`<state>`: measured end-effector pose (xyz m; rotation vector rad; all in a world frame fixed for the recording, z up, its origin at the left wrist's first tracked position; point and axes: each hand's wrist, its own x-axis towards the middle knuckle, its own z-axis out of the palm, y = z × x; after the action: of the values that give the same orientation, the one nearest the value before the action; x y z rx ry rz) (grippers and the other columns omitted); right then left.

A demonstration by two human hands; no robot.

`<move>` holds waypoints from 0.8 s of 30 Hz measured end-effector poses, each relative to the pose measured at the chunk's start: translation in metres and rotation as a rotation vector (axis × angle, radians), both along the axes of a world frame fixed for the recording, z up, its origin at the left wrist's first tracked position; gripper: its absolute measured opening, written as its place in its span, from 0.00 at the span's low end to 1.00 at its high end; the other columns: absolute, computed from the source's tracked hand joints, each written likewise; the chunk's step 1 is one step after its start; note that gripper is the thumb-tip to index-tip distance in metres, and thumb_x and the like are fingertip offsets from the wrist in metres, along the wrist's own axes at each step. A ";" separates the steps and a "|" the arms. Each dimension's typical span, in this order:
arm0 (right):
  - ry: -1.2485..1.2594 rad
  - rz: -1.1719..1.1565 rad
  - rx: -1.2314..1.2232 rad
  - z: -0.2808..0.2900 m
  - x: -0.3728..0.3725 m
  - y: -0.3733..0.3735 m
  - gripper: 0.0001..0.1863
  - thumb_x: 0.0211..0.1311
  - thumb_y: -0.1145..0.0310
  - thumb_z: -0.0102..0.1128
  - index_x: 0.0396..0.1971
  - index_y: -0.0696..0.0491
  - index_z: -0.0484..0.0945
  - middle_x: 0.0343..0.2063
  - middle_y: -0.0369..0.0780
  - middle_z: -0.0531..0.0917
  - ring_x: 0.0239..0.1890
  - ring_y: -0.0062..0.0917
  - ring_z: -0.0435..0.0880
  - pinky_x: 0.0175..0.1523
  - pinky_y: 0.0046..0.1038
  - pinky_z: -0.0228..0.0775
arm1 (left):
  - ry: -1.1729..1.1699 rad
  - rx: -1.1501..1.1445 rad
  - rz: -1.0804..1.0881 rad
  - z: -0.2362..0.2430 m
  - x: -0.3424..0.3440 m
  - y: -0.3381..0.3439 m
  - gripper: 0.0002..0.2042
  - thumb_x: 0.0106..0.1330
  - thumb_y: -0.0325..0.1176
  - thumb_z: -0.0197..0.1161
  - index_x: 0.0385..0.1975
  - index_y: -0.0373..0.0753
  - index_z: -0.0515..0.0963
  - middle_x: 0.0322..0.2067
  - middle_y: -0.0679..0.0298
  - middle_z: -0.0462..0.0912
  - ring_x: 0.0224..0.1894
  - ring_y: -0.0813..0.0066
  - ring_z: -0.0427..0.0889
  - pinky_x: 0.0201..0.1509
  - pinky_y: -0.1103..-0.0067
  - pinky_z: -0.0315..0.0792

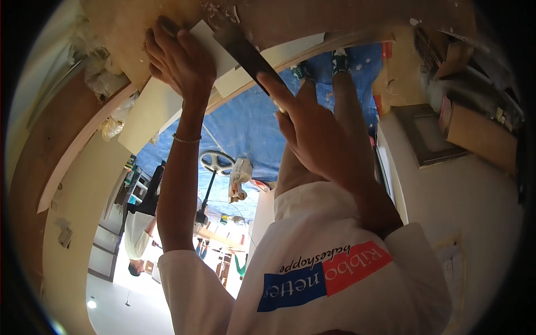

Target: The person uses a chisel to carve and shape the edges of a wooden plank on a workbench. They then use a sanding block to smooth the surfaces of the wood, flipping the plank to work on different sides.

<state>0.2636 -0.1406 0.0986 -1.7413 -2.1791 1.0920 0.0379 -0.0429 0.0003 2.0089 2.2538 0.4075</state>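
My left hand (181, 61) lies over a white strip (212, 44) on a brown wooden surface (279, 17) at the top, its slightly bent fingers spread apart. My right hand (304, 131) grips a long, flat, dark-bladed tool (240, 53), whose far end rests at the strip's right edge, where pale flakes lie. The tool's handle is mostly hidden by my fingers. A pale board (142, 125) runs along the wood's edge below my left hand.
Below are a blue tarpaulin (257, 128), my legs, a grey handwheel (216, 161) and a crumpled bag (240, 178). Another person in a white top (137, 240) is at lower left. Boards and boxes (480, 134) crowd the right; a curved wooden edge (39, 145) spans the left.
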 end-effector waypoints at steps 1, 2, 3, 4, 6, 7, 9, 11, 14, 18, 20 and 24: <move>-0.013 0.022 -0.003 0.002 0.002 0.003 0.38 0.69 0.70 0.61 0.77 0.39 0.59 0.26 0.41 0.81 0.25 0.34 0.84 0.46 0.45 0.80 | -0.002 0.022 -0.003 -0.001 0.000 0.004 0.29 0.77 0.48 0.44 0.71 0.34 0.62 0.69 0.40 0.62 0.72 0.43 0.61 0.71 0.50 0.51; -0.030 0.040 -0.017 0.006 0.003 0.003 0.38 0.70 0.70 0.60 0.77 0.39 0.59 0.27 0.42 0.81 0.25 0.35 0.84 0.44 0.42 0.82 | -0.006 0.026 -0.009 0.000 0.000 0.002 0.29 0.77 0.48 0.44 0.71 0.34 0.62 0.69 0.40 0.62 0.71 0.43 0.61 0.70 0.50 0.52; 0.025 0.010 -0.081 0.008 0.002 0.005 0.37 0.70 0.70 0.60 0.77 0.39 0.59 0.27 0.42 0.81 0.25 0.35 0.84 0.42 0.41 0.82 | -0.011 0.030 -0.015 0.000 0.001 0.001 0.29 0.77 0.47 0.45 0.71 0.35 0.62 0.69 0.40 0.63 0.71 0.43 0.62 0.70 0.50 0.52; 0.068 -0.016 -0.120 0.006 0.001 0.004 0.37 0.70 0.69 0.60 0.77 0.39 0.59 0.27 0.42 0.81 0.25 0.35 0.84 0.41 0.41 0.82 | -0.004 0.026 -0.013 -0.001 0.000 0.000 0.29 0.77 0.47 0.45 0.71 0.35 0.62 0.68 0.40 0.63 0.70 0.43 0.62 0.70 0.50 0.52; 0.144 -0.069 -0.161 -0.002 0.000 -0.002 0.37 0.70 0.69 0.60 0.77 0.38 0.58 0.27 0.42 0.81 0.25 0.35 0.84 0.39 0.40 0.82 | 0.015 0.038 -0.006 -0.002 0.000 0.003 0.29 0.77 0.47 0.45 0.71 0.35 0.62 0.68 0.41 0.64 0.69 0.43 0.63 0.69 0.50 0.53; 0.153 -0.080 -0.165 -0.006 -0.001 -0.008 0.38 0.70 0.69 0.60 0.77 0.38 0.58 0.26 0.42 0.81 0.25 0.35 0.84 0.39 0.40 0.82 | 0.017 0.039 -0.006 -0.002 0.000 0.002 0.29 0.77 0.47 0.45 0.71 0.35 0.62 0.68 0.41 0.64 0.69 0.43 0.63 0.69 0.50 0.53; 0.144 -0.091 -0.163 -0.013 -0.004 -0.016 0.38 0.70 0.69 0.60 0.77 0.37 0.58 0.26 0.42 0.81 0.25 0.35 0.84 0.37 0.41 0.81 | 0.022 0.044 -0.011 -0.003 -0.003 0.003 0.29 0.77 0.47 0.45 0.70 0.35 0.62 0.68 0.41 0.64 0.69 0.43 0.63 0.69 0.50 0.52; 0.166 -0.123 -0.147 -0.016 -0.006 -0.018 0.37 0.70 0.69 0.60 0.77 0.37 0.59 0.26 0.42 0.81 0.25 0.36 0.84 0.35 0.41 0.81 | -0.001 0.047 -0.024 -0.003 -0.002 0.002 0.29 0.77 0.47 0.45 0.70 0.35 0.62 0.68 0.41 0.63 0.70 0.43 0.62 0.70 0.50 0.52; 0.279 -0.190 -0.159 -0.022 -0.011 -0.007 0.37 0.70 0.70 0.60 0.77 0.38 0.60 0.29 0.46 0.81 0.25 0.37 0.85 0.35 0.40 0.80 | -0.005 0.045 -0.024 -0.004 -0.002 0.005 0.29 0.77 0.48 0.44 0.70 0.35 0.62 0.69 0.41 0.62 0.71 0.43 0.61 0.70 0.50 0.51; 0.298 -0.188 -0.205 -0.021 -0.011 -0.019 0.35 0.71 0.70 0.60 0.75 0.38 0.62 0.29 0.47 0.82 0.25 0.38 0.85 0.35 0.40 0.79 | 0.011 0.024 -0.002 -0.002 -0.001 0.000 0.29 0.77 0.48 0.43 0.71 0.35 0.62 0.70 0.41 0.61 0.72 0.44 0.60 0.71 0.50 0.50; 0.245 -0.185 -0.155 -0.022 -0.010 -0.023 0.34 0.70 0.69 0.60 0.74 0.37 0.63 0.27 0.45 0.82 0.24 0.38 0.85 0.34 0.42 0.80 | -0.008 0.030 -0.004 -0.003 -0.002 0.004 0.29 0.77 0.48 0.43 0.71 0.35 0.61 0.70 0.41 0.61 0.72 0.44 0.59 0.71 0.50 0.50; 0.300 -0.199 -0.166 -0.027 -0.016 0.003 0.34 0.70 0.69 0.60 0.75 0.37 0.63 0.29 0.46 0.82 0.26 0.39 0.85 0.37 0.43 0.81 | -0.003 -0.005 0.013 -0.001 0.000 0.006 0.28 0.77 0.47 0.44 0.71 0.36 0.62 0.70 0.42 0.62 0.73 0.45 0.59 0.71 0.50 0.50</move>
<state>0.2475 -0.1378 0.0712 -1.6838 -1.7437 1.4099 0.0381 -0.0373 -0.0005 1.9906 2.2646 0.4052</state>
